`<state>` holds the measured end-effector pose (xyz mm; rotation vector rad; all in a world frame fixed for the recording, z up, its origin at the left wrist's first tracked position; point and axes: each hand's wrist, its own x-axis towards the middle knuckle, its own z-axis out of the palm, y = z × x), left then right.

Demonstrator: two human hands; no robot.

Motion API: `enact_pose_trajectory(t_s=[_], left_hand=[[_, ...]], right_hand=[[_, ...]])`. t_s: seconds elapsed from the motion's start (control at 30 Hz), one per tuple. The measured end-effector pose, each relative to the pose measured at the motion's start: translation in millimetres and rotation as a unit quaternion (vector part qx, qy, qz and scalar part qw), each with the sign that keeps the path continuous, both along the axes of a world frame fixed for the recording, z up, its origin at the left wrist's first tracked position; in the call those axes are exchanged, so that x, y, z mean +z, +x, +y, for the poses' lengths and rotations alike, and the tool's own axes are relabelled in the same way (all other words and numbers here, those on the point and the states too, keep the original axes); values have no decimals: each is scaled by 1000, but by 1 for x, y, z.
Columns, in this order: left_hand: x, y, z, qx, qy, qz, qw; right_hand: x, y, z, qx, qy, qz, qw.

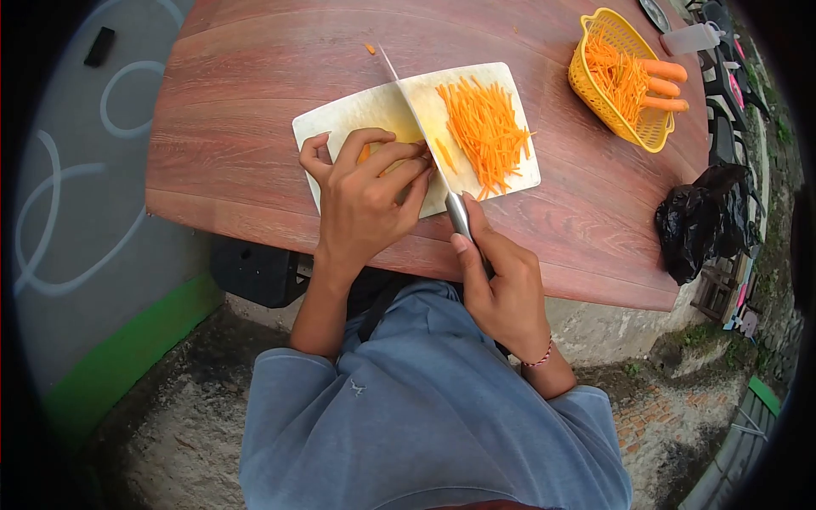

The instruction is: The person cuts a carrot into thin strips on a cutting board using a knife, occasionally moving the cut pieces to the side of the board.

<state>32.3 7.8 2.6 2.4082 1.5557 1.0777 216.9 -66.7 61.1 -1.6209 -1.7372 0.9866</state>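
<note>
My right hand (507,285) is wrapped round the metal handle of a long knife (422,121), whose blade stands on the cutting board and points away from me. Just left of the blade, my left hand (367,187) presses carrot pieces (365,154) to the board with bent fingertips; the fingers mostly hide them. The white cutting board (321,125) lies at a slight tilt near the table's front edge. On its right part, beyond the blade, rests a heap of thin carrot strips (483,132).
A yellow basket (580,83) at the back right holds carrot strips and several whole carrots (665,87). Black plastic bags (693,223) hang at the table's right edge. A clear bottle (690,39) lies at the far right. A small carrot bit (370,48) is behind the board.
</note>
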Motion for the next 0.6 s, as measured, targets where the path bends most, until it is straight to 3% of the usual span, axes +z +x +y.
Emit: enact_pose_trajectory(t_s=[0.07,0.2,0.47,0.6], left_hand=[[0,0,0,-7,-1,4,1000],[-2,0,0,-3,9,11,1000],[-2,2,1,3,10,5,1000],[-2,2,1,-6,12,-2,1000]], right_hand=[[-12,-7,10,8,64,2,998],[-14,-13,32,4,79,13,997],[-8,23,12,-6,-50,75,996],[-5,22,9,-16,-54,72,996]])
